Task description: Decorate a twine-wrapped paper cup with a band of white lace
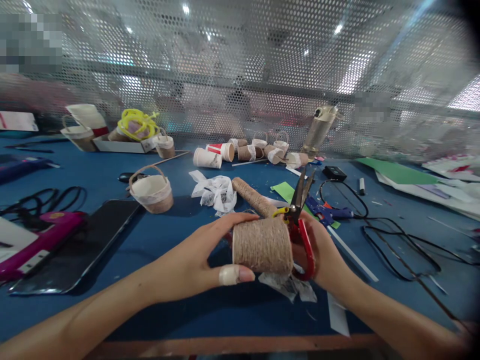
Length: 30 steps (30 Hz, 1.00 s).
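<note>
My left hand (195, 257) grips a cup wrapped in brown twine (262, 245), fingers over its top and a bandaged thumb under it. My right hand (322, 255) is closed on red-handled scissors (300, 215), whose blades point up and away just right of the cup. A twine spool (252, 196) lies on the blue table just behind the cup. Crumpled white lace (215, 192) lies left of the spool. Scraps of white paper (288, 287) sit under the cup.
A small twine basket with a handle (152, 192) stands to the left beside a black tablet (75, 247) and a magenta tool (41, 235). A blue glue gun (328, 212) and black cables (393, 240) lie on the right. Several paper cups (225, 152) line the mesh wall.
</note>
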Each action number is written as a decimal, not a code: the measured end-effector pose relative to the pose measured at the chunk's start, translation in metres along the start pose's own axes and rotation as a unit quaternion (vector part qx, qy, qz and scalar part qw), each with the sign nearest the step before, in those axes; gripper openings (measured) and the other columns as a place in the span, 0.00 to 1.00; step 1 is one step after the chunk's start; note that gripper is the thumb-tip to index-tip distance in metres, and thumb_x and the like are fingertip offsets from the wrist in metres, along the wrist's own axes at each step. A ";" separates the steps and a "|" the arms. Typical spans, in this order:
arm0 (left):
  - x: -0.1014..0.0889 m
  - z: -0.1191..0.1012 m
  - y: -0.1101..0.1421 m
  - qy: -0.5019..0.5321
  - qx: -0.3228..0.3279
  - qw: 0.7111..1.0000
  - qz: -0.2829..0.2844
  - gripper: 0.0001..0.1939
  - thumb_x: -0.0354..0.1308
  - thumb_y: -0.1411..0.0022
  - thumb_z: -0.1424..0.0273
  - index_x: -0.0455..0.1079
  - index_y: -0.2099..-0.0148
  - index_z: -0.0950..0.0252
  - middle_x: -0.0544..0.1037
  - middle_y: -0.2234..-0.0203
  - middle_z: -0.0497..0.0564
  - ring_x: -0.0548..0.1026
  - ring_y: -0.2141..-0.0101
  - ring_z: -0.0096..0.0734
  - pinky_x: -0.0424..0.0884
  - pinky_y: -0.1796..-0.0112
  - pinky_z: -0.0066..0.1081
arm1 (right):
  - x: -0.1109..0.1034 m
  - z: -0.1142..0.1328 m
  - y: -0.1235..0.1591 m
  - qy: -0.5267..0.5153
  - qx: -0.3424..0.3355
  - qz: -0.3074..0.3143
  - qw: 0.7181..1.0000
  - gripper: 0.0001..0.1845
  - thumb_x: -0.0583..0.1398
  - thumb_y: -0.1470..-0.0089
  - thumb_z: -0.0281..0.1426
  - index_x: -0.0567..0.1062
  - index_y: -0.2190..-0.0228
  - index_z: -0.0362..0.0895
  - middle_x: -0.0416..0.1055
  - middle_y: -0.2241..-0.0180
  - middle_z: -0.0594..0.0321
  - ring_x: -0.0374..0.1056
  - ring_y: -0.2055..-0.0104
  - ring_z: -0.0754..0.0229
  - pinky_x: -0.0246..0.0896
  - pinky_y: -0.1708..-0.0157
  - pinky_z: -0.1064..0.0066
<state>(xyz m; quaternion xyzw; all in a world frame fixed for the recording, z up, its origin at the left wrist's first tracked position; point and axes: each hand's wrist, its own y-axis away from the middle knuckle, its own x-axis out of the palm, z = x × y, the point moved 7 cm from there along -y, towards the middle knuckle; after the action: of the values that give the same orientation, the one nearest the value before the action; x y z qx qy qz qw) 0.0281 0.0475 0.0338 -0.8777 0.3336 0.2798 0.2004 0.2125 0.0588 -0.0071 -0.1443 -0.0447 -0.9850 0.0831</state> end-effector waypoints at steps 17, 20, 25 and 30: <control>0.007 0.008 0.000 0.265 -0.106 0.958 0.005 0.33 0.70 0.40 0.64 0.63 0.35 0.54 0.76 0.42 0.48 0.73 0.40 0.43 0.71 0.41 0.38 | 0.004 0.039 0.017 0.389 -0.216 0.040 0.895 0.19 0.62 0.41 0.48 0.66 0.67 0.47 0.67 0.69 0.66 0.62 0.69 0.61 0.60 0.69 0.69; 0.002 0.014 0.001 0.274 -0.114 0.955 -0.020 0.34 0.71 0.41 0.66 0.63 0.36 0.55 0.77 0.43 0.48 0.74 0.41 0.41 0.71 0.42 0.36 | 0.009 0.051 0.022 0.506 -0.268 0.053 0.819 0.25 0.58 0.40 0.55 0.64 0.67 0.46 0.65 0.71 0.65 0.61 0.71 0.61 0.57 0.71 0.69; -0.004 0.018 0.000 0.286 -0.106 0.952 -0.029 0.36 0.71 0.41 0.66 0.61 0.35 0.54 0.75 0.40 0.49 0.73 0.40 0.42 0.72 0.43 0.34 | 0.021 0.048 0.024 0.608 -0.296 0.098 0.730 0.32 0.52 0.40 0.61 0.68 0.61 0.43 0.71 0.61 0.54 0.69 0.60 0.51 0.65 0.62 0.61; -0.003 0.022 0.001 0.258 -0.110 0.960 -0.020 0.37 0.71 0.40 0.65 0.58 0.33 0.51 0.72 0.38 0.47 0.71 0.38 0.40 0.71 0.42 0.30 | 0.021 0.039 0.020 0.647 -0.281 0.098 0.702 0.32 0.53 0.41 0.62 0.67 0.65 0.43 0.70 0.64 0.56 0.68 0.63 0.51 0.67 0.64 0.59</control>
<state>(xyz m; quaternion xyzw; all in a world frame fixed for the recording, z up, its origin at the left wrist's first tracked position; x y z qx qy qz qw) 0.0178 0.0594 0.0186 -0.9432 0.3233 0.0745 0.0150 0.2067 0.0404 0.0376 0.5079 0.3130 -0.7895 0.1438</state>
